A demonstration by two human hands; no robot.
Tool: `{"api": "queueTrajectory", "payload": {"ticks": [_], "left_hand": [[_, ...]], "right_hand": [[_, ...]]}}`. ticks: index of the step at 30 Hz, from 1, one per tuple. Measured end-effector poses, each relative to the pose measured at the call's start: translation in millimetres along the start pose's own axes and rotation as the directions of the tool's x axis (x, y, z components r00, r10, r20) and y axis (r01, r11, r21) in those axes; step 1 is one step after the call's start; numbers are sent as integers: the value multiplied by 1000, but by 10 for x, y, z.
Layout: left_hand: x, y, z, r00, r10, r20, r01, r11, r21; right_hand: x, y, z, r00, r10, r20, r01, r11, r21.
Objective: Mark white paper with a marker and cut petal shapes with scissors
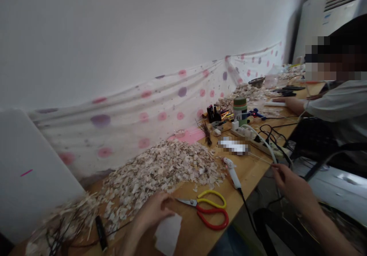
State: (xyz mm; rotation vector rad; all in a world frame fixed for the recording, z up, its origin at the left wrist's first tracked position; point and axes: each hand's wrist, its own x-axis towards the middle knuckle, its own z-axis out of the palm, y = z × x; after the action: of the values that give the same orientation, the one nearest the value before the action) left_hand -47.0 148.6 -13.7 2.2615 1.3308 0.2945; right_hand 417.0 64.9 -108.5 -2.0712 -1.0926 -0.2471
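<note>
My left hand (pixel 155 209) is over the front of the table, fingers bent in, with a small translucent white sheet (pixel 168 234) hanging below its thumb and fingers. Beside its fingertips lie scissors (pixel 197 203) with one yellow and one red handle. My right hand (pixel 291 187) is off the table's right edge, its fingers pinched on a thin white cable (pixel 261 158) that runs toward a phone (pixel 233 146) with a blurred screen. Between both hands a white glue gun (pixel 233 172) rests on the table, its black cord trailing over the edge.
A big heap of pale flakes (pixel 169 164) covers the back of the table (pixel 252 175). A black marker (pixel 101 233) lies at the front left. Behind the phone stand a green-lidded jar (pixel 240 110) and a power strip (pixel 258 141) with tangled cords. Another person (pixel 341 107) sits at the right.
</note>
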Motion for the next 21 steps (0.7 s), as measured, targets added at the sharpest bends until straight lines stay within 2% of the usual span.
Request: {"api": "queueTrajectory", "payload": {"ticks": [3, 5, 6, 7, 9, 11, 13, 15, 18, 21], "left_hand": [[-125, -55, 273, 971, -60, -232, 66, 998, 19], [-363, -101, 581, 918, -100, -384, 127, 991, 44], [-488, -101, 756, 898, -108, -426, 146, 988, 57], [-599, -81, 932, 892, -67, -448, 123, 988, 96], [-739, -5, 1238, 894, 130, -429, -23, 969, 245], [-771, 61, 1414, 873, 270, -407, -112, 922, 372], [-753, 52, 1425, 850, 352, -392, -152, 877, 457], [-756, -44, 1306, 831, 388, -398, -147, 844, 516], [-849, -253, 1090, 790, 348, -504, -8, 828, 561], [-969, -404, 1064, 766, 345, -543, 31, 823, 567]], "right_hand": [[-17, -23, 55, 999, 7, 53, -7, 1000, -4], [-22, -47, 32, 999, 32, 33, -31, 999, -29], [-25, -73, 14, 999, 42, 14, -41, 998, -41], [-32, -108, -4, 999, 47, -5, -47, 998, -49], [-56, -195, -26, 998, 39, -40, -41, 998, -50], [-94, -285, -21, 997, 18, -74, -21, 999, -40], [-134, -357, 5, 995, -6, -103, 3, 1000, -24], [-158, -397, 35, 992, -19, -129, 18, 1000, -8], [-137, -385, 30, 985, -5, -173, 6, 1000, 8], [-68, -334, -91, 966, 64, -251, -66, 998, 1]]}}
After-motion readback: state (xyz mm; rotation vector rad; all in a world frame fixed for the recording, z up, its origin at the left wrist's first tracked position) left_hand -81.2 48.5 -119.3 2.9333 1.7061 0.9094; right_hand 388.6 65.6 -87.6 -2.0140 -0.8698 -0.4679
